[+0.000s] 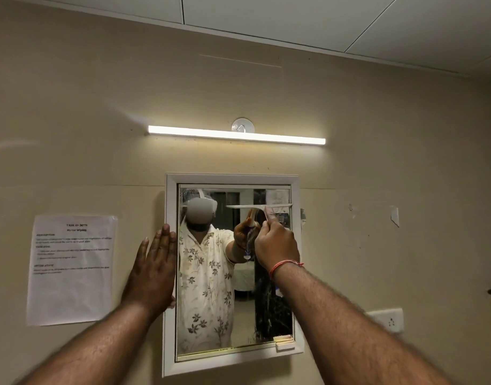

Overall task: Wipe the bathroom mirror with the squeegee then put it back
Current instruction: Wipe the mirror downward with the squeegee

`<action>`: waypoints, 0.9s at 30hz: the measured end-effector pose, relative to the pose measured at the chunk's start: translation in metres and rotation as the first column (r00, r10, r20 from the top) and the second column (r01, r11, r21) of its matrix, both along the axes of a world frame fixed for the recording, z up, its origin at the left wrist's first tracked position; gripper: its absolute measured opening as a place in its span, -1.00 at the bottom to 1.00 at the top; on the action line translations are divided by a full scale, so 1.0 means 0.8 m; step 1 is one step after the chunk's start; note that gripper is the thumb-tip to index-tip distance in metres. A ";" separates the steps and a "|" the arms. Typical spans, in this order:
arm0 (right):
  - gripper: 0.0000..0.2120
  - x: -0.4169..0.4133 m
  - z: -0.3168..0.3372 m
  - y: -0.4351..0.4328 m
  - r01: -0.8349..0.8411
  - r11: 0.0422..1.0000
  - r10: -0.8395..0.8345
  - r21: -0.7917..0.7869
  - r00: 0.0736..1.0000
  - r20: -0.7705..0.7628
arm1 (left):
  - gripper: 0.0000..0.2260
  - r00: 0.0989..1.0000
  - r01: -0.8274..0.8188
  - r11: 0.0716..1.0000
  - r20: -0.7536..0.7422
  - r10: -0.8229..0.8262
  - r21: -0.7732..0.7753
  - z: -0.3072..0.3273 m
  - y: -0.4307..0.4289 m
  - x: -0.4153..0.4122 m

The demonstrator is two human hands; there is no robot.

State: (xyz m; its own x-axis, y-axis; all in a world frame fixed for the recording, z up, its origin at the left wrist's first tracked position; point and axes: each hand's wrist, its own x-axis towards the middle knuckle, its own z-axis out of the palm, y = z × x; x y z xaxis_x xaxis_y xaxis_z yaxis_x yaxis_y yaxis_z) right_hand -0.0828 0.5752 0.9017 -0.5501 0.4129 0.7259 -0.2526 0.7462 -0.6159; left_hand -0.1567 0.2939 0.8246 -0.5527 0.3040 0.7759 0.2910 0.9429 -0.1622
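White plastic frames the mirror, which hangs on a beige wall under a lit tube light. In the head view, the right hand is closed around the handle of the squeegee, fingers curled tight. The squeegee sits high on the glass, in the upper right part of the mirror, its pale blade lying level and its right end reaching close to the frame's inner edge. The blade looks to be against the glass, though contact itself is hard to confirm. A red thread circles the right wrist.

The left hand is flat and open, fingers together and pointing up, palm pressed on the left side of the frame and the wall beside it. It holds nothing.

The glass reflects the person in a floral shirt with a headset. Streaks and droplets show near the bottom right of the glass. A small box sits on the frame's lower right corner. A printed sheet is stuck to the wall left of the mirror, and a socket is on the right.
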 end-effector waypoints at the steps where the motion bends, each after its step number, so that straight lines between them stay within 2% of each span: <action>1: -0.50 0.000 -0.005 0.000 0.007 1.000 -0.007 -0.004 1.000 0.006 | 0.71 1.000 -0.001 1.000 0.008 0.001 -0.003 -0.006 0.000 0.002; 17: -0.50 0.009 -0.111 0.000 0.041 0.999 -0.040 -0.007 0.987 0.155 | 0.74 0.978 0.124 0.991 0.160 -0.132 0.058 -0.097 0.004 0.015; 27: -0.45 0.025 -0.233 -0.002 0.059 0.998 -0.060 0.015 0.955 0.292 | 0.68 0.958 0.164 0.985 0.230 -0.171 0.049 -0.139 0.002 0.014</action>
State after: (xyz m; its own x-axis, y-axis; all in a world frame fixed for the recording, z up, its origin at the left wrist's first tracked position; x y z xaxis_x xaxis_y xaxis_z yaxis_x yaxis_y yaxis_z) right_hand -0.0626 0.5733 0.7153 -0.7131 0.4474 0.5397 -0.0174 0.7583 -0.6516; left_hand -0.1457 0.2959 0.7137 -0.6618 0.3869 0.6421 0.4719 0.8805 -0.0442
